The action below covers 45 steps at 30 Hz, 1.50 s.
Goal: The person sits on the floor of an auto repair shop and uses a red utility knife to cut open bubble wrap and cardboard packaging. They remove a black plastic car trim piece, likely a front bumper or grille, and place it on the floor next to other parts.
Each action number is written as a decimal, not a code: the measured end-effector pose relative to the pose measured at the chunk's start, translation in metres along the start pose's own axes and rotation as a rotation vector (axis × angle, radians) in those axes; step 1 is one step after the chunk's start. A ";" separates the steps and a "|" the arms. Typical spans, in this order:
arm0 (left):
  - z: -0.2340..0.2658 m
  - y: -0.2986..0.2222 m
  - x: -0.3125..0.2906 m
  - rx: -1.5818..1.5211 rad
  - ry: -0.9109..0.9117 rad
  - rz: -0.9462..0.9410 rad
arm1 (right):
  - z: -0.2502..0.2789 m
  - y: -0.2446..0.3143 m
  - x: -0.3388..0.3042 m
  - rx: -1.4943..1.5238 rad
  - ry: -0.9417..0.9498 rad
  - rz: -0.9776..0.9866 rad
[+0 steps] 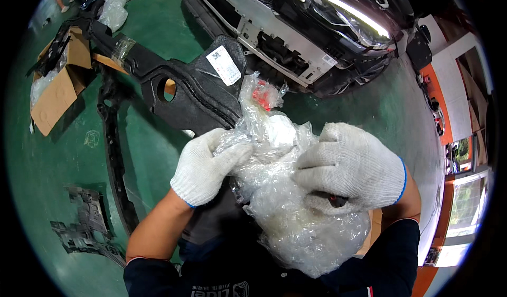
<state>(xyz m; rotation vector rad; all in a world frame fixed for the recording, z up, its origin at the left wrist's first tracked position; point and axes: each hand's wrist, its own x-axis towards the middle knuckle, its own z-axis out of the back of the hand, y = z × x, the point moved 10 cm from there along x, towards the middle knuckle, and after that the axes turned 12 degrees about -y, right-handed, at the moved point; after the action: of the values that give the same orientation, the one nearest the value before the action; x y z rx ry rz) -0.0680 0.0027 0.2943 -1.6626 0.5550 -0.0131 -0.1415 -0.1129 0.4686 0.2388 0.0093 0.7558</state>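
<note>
Both hands wear white knit gloves with blue cuff edges. My left hand (pixel 207 162) is closed on crumpled clear plastic wrap (pixel 296 212), which hangs in a large bunch in front of my body. On the right, my right hand (pixel 351 165) is curled into a fist against the wrap. A small dark thing with a bit of red shows between its fingers; its kind is hidden. The wrap covers the near end of a long black molded car part (pixel 185 80) with a white label (pixel 224 66). Some red shows through the plastic near that end.
A car front with its bumper off and a lit headlight (pixel 364 27) stands ahead. At left are an open cardboard box (pixel 60 96), a long thin black strip (pixel 113 144) and a black bracket (pixel 87 218) on the green floor (pixel 47 165).
</note>
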 end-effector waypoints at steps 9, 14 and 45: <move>0.009 0.026 -0.002 -0.356 -0.089 0.020 | -0.016 -0.002 -0.043 0.025 0.000 0.076; 0.010 0.028 -0.005 -0.132 0.035 0.044 | -0.019 0.000 -0.053 0.079 -0.123 0.084; -0.084 -0.101 -0.093 0.886 0.091 -1.021 | -0.018 -0.047 -0.087 0.498 -0.650 -0.302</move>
<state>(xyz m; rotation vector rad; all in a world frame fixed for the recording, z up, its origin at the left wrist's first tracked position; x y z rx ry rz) -0.1418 -0.0357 0.4327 -0.9063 -0.2805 -0.9427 -0.1750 -0.2015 0.4343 0.9287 -0.3789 0.3369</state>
